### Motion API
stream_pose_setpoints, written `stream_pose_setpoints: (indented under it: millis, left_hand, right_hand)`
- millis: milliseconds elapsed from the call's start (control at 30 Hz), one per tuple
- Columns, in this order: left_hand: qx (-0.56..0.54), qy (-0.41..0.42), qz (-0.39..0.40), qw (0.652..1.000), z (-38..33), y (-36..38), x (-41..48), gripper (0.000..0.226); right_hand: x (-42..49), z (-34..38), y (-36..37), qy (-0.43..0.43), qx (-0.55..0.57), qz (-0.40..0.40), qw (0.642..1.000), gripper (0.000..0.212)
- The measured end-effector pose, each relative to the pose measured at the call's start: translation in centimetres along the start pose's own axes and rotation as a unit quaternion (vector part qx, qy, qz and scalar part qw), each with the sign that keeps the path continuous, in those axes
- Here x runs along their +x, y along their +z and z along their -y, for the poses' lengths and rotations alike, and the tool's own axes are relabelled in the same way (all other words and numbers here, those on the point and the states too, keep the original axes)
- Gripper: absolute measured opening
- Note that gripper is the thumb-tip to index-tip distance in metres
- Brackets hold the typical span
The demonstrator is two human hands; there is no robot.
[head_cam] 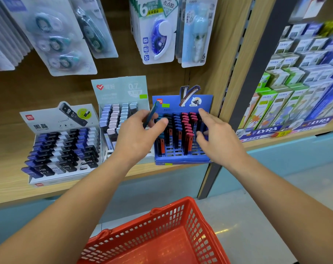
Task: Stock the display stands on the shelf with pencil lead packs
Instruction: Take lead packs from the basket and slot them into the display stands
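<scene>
Left hand [140,136] is up at the shelf [13,191], thumb and fingers pinching one slim dark-blue lead pack [150,117]. Right hand [219,138] is apart from it, on the other side of the blue stand [180,161]. Its fingers are spread and lightly bent over the right-hand columns, and as far as I can see it grips nothing.

The pack is held nearly upright, its long axis leaning up and a little right, top end against the stand's back card. It hovers at the stand's left edge, just beside the rear rows of blue, black and red packs, which stand on end in their slots.

Here's what matters: the empty slots [174,151] run along the front rows, so they lie below the pack and toward the person. The left hand is the nearer one for the left columns. My read is the pack needs to come down and forward, kept on end, to drop in.

To the left sit the pale stand [121,88] and the white stand [47,121], both well filled. The red basket [180,210] waits below.
</scene>
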State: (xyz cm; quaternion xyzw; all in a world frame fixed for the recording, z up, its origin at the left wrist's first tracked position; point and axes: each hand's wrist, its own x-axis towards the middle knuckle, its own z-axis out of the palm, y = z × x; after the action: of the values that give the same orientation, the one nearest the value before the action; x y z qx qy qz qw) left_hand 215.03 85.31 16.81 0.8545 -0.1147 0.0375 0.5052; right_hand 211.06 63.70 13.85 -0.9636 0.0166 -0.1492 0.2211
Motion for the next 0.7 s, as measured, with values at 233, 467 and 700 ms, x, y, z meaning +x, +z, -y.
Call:
stream_pose_setpoints:
  millis: [233, 467, 700]
  left_hand:
    - [-0.072, 0.016, 0.084, 0.994, -4.0, 2.6, -0.1, 0.019]
    - [-0.049, 0.046, 0.061, 0.996, -6.6, 5.5, 2.5, 0.011]
    - [0.138, 0.128, 0.094, 0.978, -6.3, 8.2, 4.3, 0.012]
  right_hand:
    - [-3.3, -0.8, -2.1, -0.021, 0.06, 0.036, 0.997, 0.032]
    - [-3.5, -5.1, -3.1, 0.007, 0.006, 0.041, 0.999, 0.028]
    - [-3.0, -6.7, -4.2, 0.022, 0.058, -0.002, 0.998, 0.014]
